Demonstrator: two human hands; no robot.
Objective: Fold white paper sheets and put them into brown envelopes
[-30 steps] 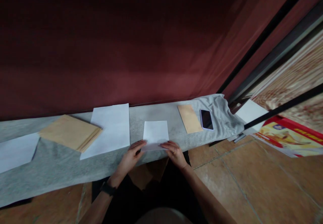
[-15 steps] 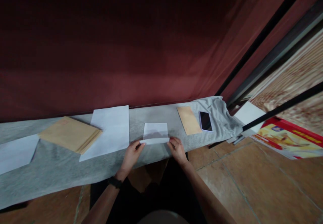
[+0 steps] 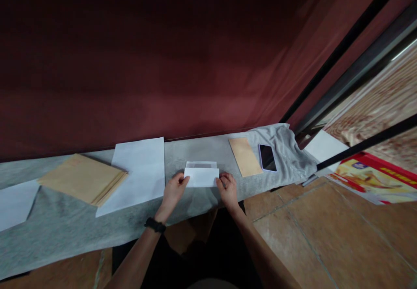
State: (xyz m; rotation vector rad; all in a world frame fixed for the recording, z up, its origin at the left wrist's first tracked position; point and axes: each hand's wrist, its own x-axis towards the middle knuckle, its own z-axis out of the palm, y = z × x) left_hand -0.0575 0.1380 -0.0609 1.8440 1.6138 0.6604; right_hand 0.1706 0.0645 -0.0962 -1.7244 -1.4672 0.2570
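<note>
A white sheet of paper (image 3: 202, 177) lies partly folded on the grey cloth, its near flap turned up over most of the rest. A narrow strip of the far part shows beyond the flap. My left hand (image 3: 174, 190) pinches the flap's left edge between thumb and fingers. At the opposite edge, my right hand (image 3: 228, 190) grips the same sheet, thumb in front. To the right of my right hand lies one tan envelope (image 3: 245, 157), flat and apart from the sheet.
The cloth-covered bench (image 3: 74, 226) runs along a dark red wall (image 3: 195, 71). A stack of tan envelopes (image 3: 83, 176) overlaps white paper sheets (image 3: 143, 171) on the left. A phone (image 3: 267, 157) lies at right. Beyond the bench end are a black bar (image 3: 368, 144) and a colourful box (image 3: 378, 178).
Both hands have carried the near flap of the sheet upward and away from me, so it covers more of the far part. The view has shifted slightly.
</note>
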